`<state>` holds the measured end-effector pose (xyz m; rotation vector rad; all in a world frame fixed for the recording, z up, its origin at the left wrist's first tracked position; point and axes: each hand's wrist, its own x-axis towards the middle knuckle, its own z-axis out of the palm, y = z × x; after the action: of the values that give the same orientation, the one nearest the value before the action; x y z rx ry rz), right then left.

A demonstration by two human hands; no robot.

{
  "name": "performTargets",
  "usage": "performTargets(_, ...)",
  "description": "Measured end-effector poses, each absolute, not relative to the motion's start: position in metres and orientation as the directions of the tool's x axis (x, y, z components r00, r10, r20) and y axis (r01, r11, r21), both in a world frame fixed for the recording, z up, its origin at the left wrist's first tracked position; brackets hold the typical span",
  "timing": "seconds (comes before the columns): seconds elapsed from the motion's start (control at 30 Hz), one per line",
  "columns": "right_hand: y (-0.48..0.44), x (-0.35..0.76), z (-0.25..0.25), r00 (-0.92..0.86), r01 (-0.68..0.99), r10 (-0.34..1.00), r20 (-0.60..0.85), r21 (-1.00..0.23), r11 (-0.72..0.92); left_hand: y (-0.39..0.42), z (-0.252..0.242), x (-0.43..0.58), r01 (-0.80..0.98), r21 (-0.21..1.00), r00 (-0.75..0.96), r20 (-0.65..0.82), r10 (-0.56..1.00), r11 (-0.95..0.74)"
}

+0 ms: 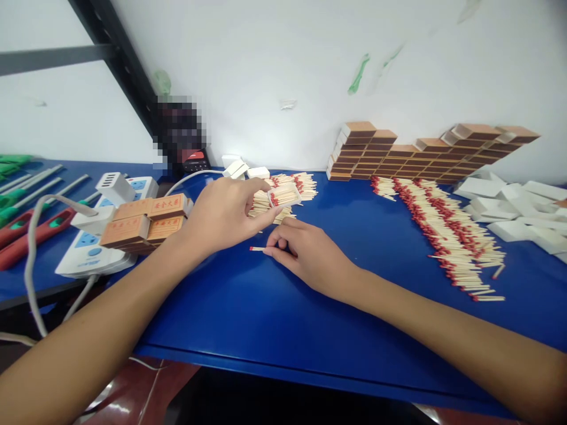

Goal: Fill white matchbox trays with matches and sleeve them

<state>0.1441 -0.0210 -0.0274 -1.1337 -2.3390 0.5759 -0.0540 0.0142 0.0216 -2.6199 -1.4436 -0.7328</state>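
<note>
Nearest: reddish tile floor (170, 383) at lower left, then the front edge of the blue desk (248, 319) across the bottom.

Right hand (310, 254), just right of centre: thumb and fingers pinched on one match (257, 249), red head pointing left, above the desk.

Left hand (225, 212), a bit further back and left of centre: thumb and fingers gripping a white tray (290, 202) in the middle of the frame. Tray is part filled, red heads at its left end. Exact count too small to read.

Left side: power strip (82, 260) with a white adapter (116, 189) and a cable (30, 265) plugged in. Boxes (148, 221) with orange tops and red print sit stacked just right of it. Red-handled tools (18, 243) at far left.

Behind the tray, partly hidden by it: small match pile (308, 182). Right of centre: long match pile (443, 224) running diagonally, with loose trays (518, 203) at its right.

Back: few white trays (257, 172) upper centre-left; uneven box stack (407, 158) upper right, by the white wall (287, 59).
</note>
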Motion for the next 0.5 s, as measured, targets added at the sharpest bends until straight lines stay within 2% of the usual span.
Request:
performTargets(0.23, -0.022, 0.168, -0.019, -0.6, 0.721, 0.792, 0.112, -0.354, 0.596, 0.01, 0.015, -0.049, 0.803, 0.172, 0.496, 0.337, 0.8, -0.57)
performTargets(0.4, -0.017, 0.194, -0.01, -0.638, 0.684, 0.751, 0.168, -0.324, 0.654, 0.007, 0.014, -0.044, 0.796, 0.158, 0.532, 0.277, 0.8, -0.584)
performTargets(0.5, -0.014, 0.202, 0.0, -0.611, 0.678, 0.75, 0.253, -0.323, 0.661, 0.007, 0.013, -0.045, 0.78, 0.153, 0.555, 0.281, 0.783, -0.607)
